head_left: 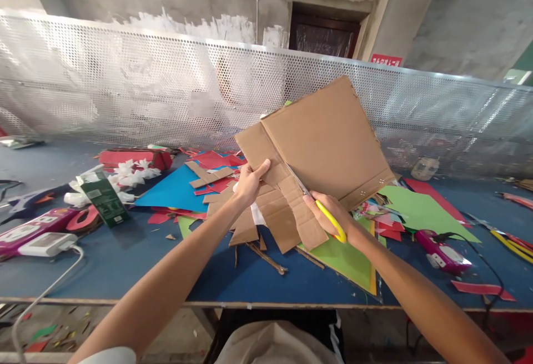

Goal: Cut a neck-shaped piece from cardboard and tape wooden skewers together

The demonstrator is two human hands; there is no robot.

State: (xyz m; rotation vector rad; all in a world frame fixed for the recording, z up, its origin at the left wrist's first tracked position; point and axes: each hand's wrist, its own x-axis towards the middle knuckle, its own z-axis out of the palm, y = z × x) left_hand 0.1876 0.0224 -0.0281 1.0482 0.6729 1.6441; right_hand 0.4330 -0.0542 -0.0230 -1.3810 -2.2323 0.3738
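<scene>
A large brown cardboard sheet (pixel 322 139) is held up tilted over the table, with a crease running down its left part. My left hand (pixel 251 182) grips its lower left edge, thumb on top. In my right hand (pixel 327 211) is a pair of scissors (pixel 331 220) with yellow handles; the blades lie in a cut along the crease. A partly cut flap (pixel 306 217) of cardboard hangs down beside the scissors. Beneath are cardboard scraps (pixel 275 217), a twig (pixel 268 258) and green paper (pixel 347 258).
Blue paper (pixel 175 189), a dark green box (pixel 104 197) and a white charger (pixel 49 244) lie left. To the right are a light green sheet (pixel 425 208), a purple device (pixel 443 250) with a cable, and pliers (pixel 506 236). A perforated metal screen (pixel 158 86) stands behind the blue table.
</scene>
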